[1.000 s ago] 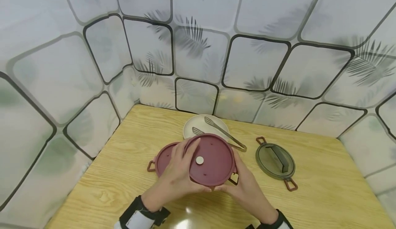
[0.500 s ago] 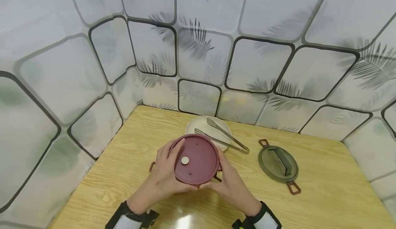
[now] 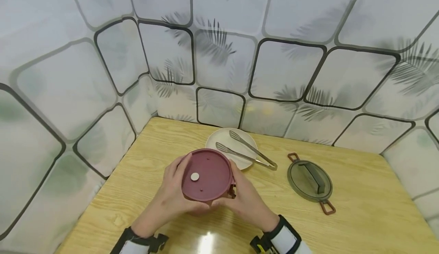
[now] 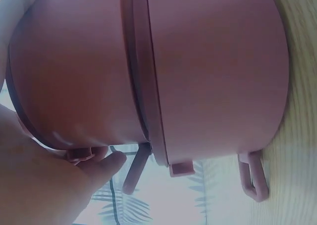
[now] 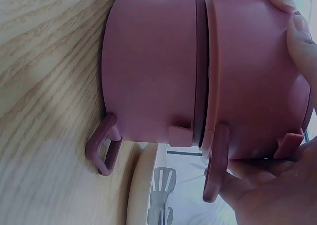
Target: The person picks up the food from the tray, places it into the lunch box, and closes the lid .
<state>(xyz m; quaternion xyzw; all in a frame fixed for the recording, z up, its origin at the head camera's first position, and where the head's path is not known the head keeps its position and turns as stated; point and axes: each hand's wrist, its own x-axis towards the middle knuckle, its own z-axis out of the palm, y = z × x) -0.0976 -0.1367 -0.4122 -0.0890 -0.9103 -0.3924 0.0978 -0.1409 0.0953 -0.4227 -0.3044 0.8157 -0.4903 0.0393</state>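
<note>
A maroon lidded pot (image 3: pixel 212 170) with a white round button on its lid is held between both hands. My left hand (image 3: pixel 173 191) grips its left side, and my right hand (image 3: pixel 241 196) grips its right side. Directly under it stands a second maroon pot (image 4: pixel 218 76), upright on the table and mostly hidden in the head view. From the right wrist, the upper pot's base sits at the lower pot's lid (image 5: pixel 200 69), slightly tilted, with a thin dark line between; I cannot tell whether they touch all round. Side handles (image 5: pixel 216 163) stick out from both pots.
Behind the pots lies a white plate (image 3: pixel 214 137) with metal tongs (image 3: pixel 262 158) across it, their bent end past the plate's right edge. To the right stands a dark green lidded pan (image 3: pixel 298 179) with two reddish loop handles. Patterned walls border the wooden table (image 3: pixel 370 208).
Both hands have carried the upper pot leftward, over the lower pot, which showed at its left before and is now covered. More of the plate and tongs shows.
</note>
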